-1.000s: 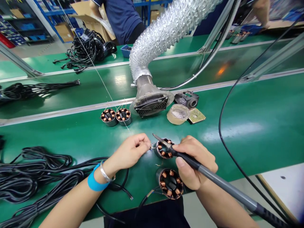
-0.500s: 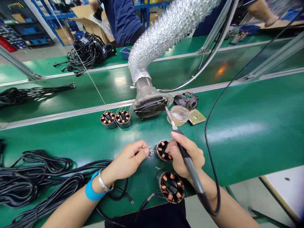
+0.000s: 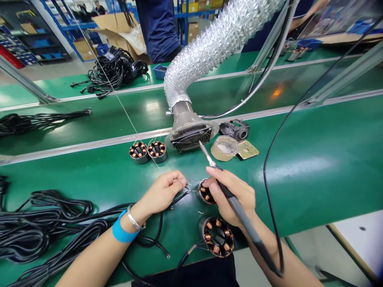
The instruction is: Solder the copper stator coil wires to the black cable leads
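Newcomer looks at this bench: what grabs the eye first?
Probably the crinkled silver duct, slanting down from the top of the picture to a round-grilled fan at mid-bench. Next, the soldering iron in the right grip, its tip seen against the fan's grille. Then the copper-wound rings: two side by side left of the fan, two closer to the person.

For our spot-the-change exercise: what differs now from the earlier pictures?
The right hand has moved left, to the stator beside the left hand; contact there is unclear. The soldering iron in its grip has swung forward, its tip now pointing toward the fume extractor hood. The left hand still pinches thin wires, and the pair of stators by the hood stays put.
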{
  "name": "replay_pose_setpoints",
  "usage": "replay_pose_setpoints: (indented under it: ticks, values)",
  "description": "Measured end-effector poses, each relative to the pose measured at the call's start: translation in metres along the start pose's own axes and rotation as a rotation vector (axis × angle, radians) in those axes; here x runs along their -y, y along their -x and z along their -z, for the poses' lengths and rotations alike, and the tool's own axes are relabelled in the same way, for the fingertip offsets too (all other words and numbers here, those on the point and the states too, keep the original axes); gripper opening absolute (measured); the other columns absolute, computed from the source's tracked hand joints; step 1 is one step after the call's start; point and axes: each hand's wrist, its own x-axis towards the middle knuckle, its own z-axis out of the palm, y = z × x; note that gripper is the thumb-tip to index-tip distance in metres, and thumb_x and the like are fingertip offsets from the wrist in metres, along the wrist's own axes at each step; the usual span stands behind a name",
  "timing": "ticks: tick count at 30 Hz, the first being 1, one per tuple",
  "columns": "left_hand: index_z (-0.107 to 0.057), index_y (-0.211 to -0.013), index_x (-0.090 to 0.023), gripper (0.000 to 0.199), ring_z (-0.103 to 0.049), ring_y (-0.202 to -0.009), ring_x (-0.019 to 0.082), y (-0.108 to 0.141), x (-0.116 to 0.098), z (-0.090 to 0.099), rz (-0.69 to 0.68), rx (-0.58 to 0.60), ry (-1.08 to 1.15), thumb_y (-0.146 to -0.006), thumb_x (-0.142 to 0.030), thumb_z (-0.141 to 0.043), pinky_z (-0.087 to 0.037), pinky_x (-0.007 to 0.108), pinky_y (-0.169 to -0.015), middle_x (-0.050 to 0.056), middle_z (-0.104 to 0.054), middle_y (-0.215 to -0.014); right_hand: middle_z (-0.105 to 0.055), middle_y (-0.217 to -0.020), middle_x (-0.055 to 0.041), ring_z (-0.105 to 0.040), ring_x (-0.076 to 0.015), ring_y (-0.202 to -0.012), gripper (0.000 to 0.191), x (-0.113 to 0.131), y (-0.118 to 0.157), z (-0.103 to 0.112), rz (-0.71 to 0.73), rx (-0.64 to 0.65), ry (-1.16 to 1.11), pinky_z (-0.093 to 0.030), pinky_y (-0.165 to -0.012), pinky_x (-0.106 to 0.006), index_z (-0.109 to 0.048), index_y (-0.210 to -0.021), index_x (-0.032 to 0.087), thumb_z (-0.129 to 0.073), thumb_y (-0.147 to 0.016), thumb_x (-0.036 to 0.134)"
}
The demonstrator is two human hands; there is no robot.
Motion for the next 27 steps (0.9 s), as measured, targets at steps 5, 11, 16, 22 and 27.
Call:
replay_pose_setpoints:
  ticks: [5, 11, 16, 22, 27]
  values:
    - [-0.048, -0.072, -0.018, 0.028, -0.024, -0.054, 0.009, -0.001, -0.002, 0.001, 0.038, -0.016, 0.003, -0.084, -0.043, -0.051, -0.022, 0.024, -0.053, -0.008, -0.032, -0.059, -0.062, -0.072, -0.0037, -0.05, -0.0153, -0.056, 0.034, 0.015, 0.001, 0.012, 0.052, -0.061, -0.008, -0.041, -0.053, -0.031, -0.069, -0.112, 0.018, -0.056, -0.081, 0.013]
    - [-0.049, -0.073, -0.017, 0.03, -0.025, -0.055, 0.009, -0.001, -0.003, 0.0, 0.038, -0.023, -0.002, -0.084, -0.045, -0.052, -0.022, 0.023, -0.053, -0.008, -0.033, -0.06, -0.059, -0.063, -0.0017, -0.046, -0.0149, -0.051, 0.029, 0.019, 0.002, 0.009, 0.087, -0.015, -0.043, -0.036, -0.051, -0.03, -0.069, -0.101, 0.017, -0.054, -0.077, 0.012]
    - [-0.048, -0.072, -0.018, 0.028, -0.028, -0.056, 0.009, -0.002, -0.003, 0.0, 0.032, -0.029, -0.016, -0.085, -0.042, -0.051, -0.023, 0.023, -0.054, -0.008, -0.035, -0.06, -0.062, -0.069, -0.0035, -0.048, -0.0147, -0.053, 0.03, 0.018, 0.005, 0.009, 0.095, -0.025, -0.047, -0.038, -0.052, -0.031, -0.07, -0.102, 0.016, -0.055, -0.076, 0.011]
    - [-0.048, -0.071, -0.017, 0.025, -0.028, -0.057, 0.009, 0.002, 0.002, 0.003, 0.023, -0.028, -0.011, -0.085, -0.038, -0.05, -0.024, 0.023, -0.055, -0.007, -0.036, -0.061, -0.064, -0.073, -0.0017, -0.053, -0.0146, -0.058, 0.04, 0.002, 0.001, 0.008, 0.05, -0.037, 0.017, -0.044, -0.053, -0.029, -0.064, -0.122, 0.019, -0.057, -0.084, 0.01]
    - [-0.046, -0.072, -0.018, 0.027, -0.023, -0.054, 0.009, 0.007, 0.004, 0.003, 0.031, 0.015, 0.052, -0.087, -0.04, -0.05, -0.021, 0.022, -0.052, -0.008, -0.031, -0.06, -0.068, -0.077, -0.0021, -0.054, -0.0138, -0.064, 0.026, -0.011, -0.01, 0.002, 0.094, 0.143, 0.108, -0.048, -0.06, -0.028, -0.066, -0.108, 0.02, -0.058, -0.088, 0.005]
